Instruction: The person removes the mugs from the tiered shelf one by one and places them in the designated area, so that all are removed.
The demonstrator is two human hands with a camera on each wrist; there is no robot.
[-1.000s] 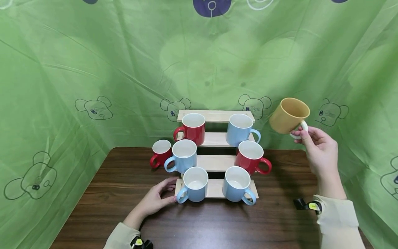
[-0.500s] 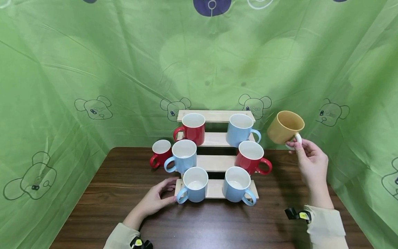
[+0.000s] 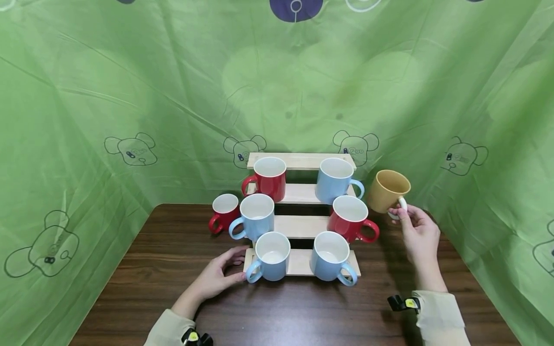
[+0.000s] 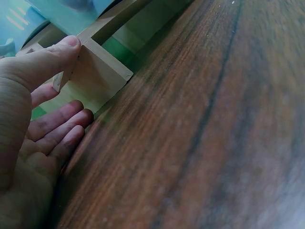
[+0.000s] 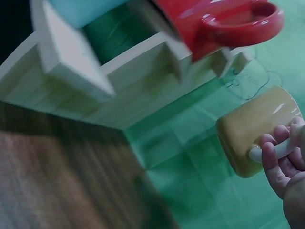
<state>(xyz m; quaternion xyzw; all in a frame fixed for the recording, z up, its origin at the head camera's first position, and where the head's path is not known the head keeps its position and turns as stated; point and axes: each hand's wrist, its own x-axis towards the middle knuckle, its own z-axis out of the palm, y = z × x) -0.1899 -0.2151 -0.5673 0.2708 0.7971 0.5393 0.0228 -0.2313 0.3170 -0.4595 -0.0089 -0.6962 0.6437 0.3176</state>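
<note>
By its white handle, my right hand [image 3: 421, 235] pinches a yellow mug [image 3: 387, 192] and holds it in the air, slightly tilted, right of the wooden stepped rack [image 3: 300, 227]. The right wrist view shows the same mug [image 5: 255, 133] raised beside the rack's side panel, fingers at the handle. My left hand [image 3: 214, 276] is at the rack's front left corner. In the left wrist view its thumb and index finger pinch the rack's edge [image 4: 97, 71], the other fingers loosely bent below. On the rack stand red mugs [image 3: 270, 185] and several light blue mugs [image 3: 333, 185].
A smaller red mug [image 3: 225, 214] stands at the rack's left, close to the blue mug on the middle step. The rack's top step [image 3: 301, 161] is bare. A green printed cloth [image 3: 173, 96] hangs behind and around the dark wooden table [image 3: 277, 317].
My right hand has carried the yellow mug down and to the left, nearer the rack's right side. The left hand and the mugs on the rack have stayed in place.
</note>
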